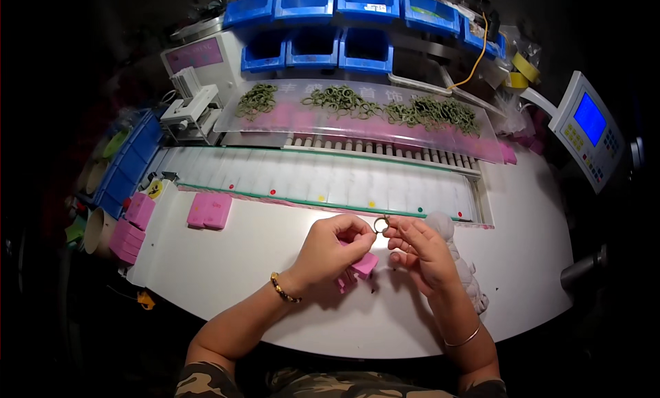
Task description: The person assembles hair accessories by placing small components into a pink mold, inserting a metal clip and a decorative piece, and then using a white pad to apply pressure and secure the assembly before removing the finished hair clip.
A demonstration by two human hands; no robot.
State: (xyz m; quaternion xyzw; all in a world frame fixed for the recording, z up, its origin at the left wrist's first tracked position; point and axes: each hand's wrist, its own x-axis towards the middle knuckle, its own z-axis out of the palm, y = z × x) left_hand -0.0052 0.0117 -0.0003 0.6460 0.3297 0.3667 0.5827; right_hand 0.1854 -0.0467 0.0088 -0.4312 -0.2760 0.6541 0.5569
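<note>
In front of me, a small dark-toned ring (381, 225) is held up over the white worktop (275, 315). My left hand (335, 245) pinches its near-left side between thumb and fingertips. From the right, the fingertips of my right hand (423, 250) meet its upper right edge, while the lower fingers curl loosely below. Beneath my left hand lie small pink blocks (364, 264), partly hidden by it. A grey-white plush-like lump (442, 226) sits right beside my right hand, partly behind the wrist.
Beyond my hands runs a pale segmented strip (309, 178) with coloured dots. Behind it, a translucent tray (295, 123) carries several heaps of greenish rings (433, 114). Blue bins (311, 47) line the back. Pink blocks (210, 210) lie at left; a keypad display (589, 126) stands right.
</note>
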